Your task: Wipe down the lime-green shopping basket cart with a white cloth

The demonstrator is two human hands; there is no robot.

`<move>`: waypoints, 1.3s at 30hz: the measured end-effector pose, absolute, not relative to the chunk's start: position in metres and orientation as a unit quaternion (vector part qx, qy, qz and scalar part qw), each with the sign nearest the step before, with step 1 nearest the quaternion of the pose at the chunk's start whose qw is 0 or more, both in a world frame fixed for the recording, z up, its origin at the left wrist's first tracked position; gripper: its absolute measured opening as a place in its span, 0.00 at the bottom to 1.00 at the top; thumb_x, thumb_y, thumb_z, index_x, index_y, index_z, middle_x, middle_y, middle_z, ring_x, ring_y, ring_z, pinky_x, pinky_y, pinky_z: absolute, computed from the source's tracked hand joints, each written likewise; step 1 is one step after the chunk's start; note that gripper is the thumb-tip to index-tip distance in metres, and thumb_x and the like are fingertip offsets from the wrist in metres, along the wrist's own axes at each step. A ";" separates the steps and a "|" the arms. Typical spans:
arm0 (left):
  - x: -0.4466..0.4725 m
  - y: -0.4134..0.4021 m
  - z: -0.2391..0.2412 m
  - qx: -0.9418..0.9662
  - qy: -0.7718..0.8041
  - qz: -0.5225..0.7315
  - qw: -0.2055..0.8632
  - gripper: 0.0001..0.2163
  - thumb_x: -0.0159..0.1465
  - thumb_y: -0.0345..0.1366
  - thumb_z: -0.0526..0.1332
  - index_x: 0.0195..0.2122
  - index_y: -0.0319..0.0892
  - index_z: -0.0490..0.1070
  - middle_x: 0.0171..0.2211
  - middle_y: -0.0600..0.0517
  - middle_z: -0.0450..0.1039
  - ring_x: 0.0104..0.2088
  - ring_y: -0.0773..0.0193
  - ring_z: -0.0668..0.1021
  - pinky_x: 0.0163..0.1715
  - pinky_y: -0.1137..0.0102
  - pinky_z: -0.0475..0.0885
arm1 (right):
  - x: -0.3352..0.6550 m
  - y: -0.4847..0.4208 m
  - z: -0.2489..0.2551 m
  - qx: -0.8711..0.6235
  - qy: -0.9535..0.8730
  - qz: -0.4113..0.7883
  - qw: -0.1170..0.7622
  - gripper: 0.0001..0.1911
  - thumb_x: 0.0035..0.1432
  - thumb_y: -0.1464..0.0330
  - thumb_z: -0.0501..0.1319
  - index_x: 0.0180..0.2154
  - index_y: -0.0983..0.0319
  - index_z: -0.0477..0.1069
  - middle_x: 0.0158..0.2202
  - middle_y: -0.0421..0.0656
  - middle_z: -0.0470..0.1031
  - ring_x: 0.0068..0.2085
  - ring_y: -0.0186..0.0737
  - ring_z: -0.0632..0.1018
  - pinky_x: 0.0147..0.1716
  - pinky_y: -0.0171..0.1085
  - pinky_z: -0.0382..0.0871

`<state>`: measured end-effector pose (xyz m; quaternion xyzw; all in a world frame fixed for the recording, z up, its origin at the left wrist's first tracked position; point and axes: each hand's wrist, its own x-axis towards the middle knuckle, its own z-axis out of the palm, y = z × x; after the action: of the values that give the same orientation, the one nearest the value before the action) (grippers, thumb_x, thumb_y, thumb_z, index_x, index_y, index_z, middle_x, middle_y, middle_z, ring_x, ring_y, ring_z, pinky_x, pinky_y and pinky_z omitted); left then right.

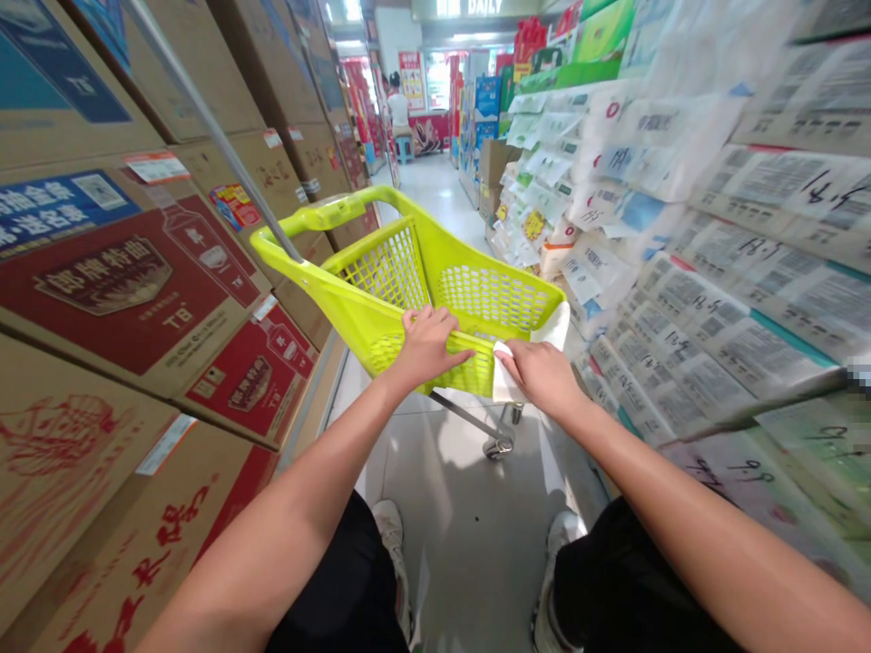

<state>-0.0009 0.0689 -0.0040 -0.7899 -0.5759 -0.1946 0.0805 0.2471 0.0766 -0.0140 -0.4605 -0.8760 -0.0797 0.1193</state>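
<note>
A lime-green plastic shopping cart (pixel 347 304) with perforated basket walls stands before me, turned at an angle. My left hand (pixel 427 346) grips its near rim, fingers hooked over the edge and thumb stretched along the outside. Further right on that rim, my right hand (pixel 543 372) is closed on a white cloth (pixel 507 385), pressing it against the rim near the corner. More of the white material drapes over the cart's right corner. Through the openings, the basket shows no goods. Below it, a metal frame bar leads to a caster wheel (pixel 499 446).
Stacked cardboard cartons (pixel 122 272) line the left side, with a slanted metal pole (pixel 210 127) in front of them. Piled tissue packs (pixel 721 299) rise along the right. Down the aisle, a person (pixel 397 104) sits on a blue stool (pixel 405 148). My shoes flank the floor below.
</note>
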 end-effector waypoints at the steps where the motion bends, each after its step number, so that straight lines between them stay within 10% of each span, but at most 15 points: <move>1: 0.002 0.067 -0.002 -0.799 -0.566 -0.191 0.064 0.15 0.67 0.48 0.64 0.48 0.45 0.73 0.51 0.45 0.77 0.56 0.48 0.72 0.58 0.52 0.58 | 0.243 0.077 -0.011 -0.469 -0.873 -0.081 0.111 0.27 0.79 0.54 0.41 0.44 0.61 0.73 0.41 0.50 0.83 0.41 0.48 0.81 0.38 0.42 0.59; 10: 0.009 0.039 0.022 -0.824 -0.518 -0.229 -0.002 0.28 0.72 0.41 0.55 0.72 0.40 0.57 0.62 0.43 0.74 0.60 0.53 0.73 0.62 0.55 0.59 | 0.206 0.077 0.014 -0.458 -0.881 -0.070 0.092 0.29 0.78 0.51 0.40 0.52 0.60 0.73 0.45 0.52 0.83 0.43 0.51 0.83 0.35 0.41 0.61; 15: -0.044 0.046 0.039 -0.701 -0.630 -0.257 0.212 0.17 0.74 0.44 0.52 0.51 0.44 0.77 0.50 0.42 0.79 0.55 0.46 0.75 0.60 0.48 0.59 | 0.222 0.085 0.016 -0.494 -0.865 -0.054 0.062 0.34 0.75 0.44 0.41 0.50 0.59 0.76 0.44 0.51 0.84 0.43 0.52 0.83 0.34 0.39 0.61; 21: -0.055 0.051 0.039 -0.692 -0.652 -0.191 0.242 0.23 0.75 0.48 0.49 0.33 0.46 0.79 0.35 0.42 0.81 0.42 0.47 0.76 0.53 0.46 0.63 | 0.256 0.100 0.006 -0.550 -0.830 -0.063 0.070 0.36 0.75 0.46 0.39 0.45 0.60 0.79 0.42 0.52 0.84 0.42 0.51 0.83 0.34 0.39 0.60; 39: 0.003 0.041 0.029 -0.704 -0.643 -0.190 0.234 0.22 0.76 0.41 0.46 0.35 0.45 0.78 0.36 0.43 0.81 0.44 0.49 0.77 0.46 0.51 0.61 | 0.162 0.074 0.009 -0.430 -0.863 -0.058 0.258 0.26 0.77 0.60 0.42 0.46 0.61 0.77 0.44 0.50 0.83 0.45 0.49 0.78 0.45 0.41 0.60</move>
<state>0.0029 0.0414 0.0290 -0.7039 -0.6432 -0.1901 0.2338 0.1624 0.0740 0.0086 -0.4300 -0.8632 -0.0578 0.2582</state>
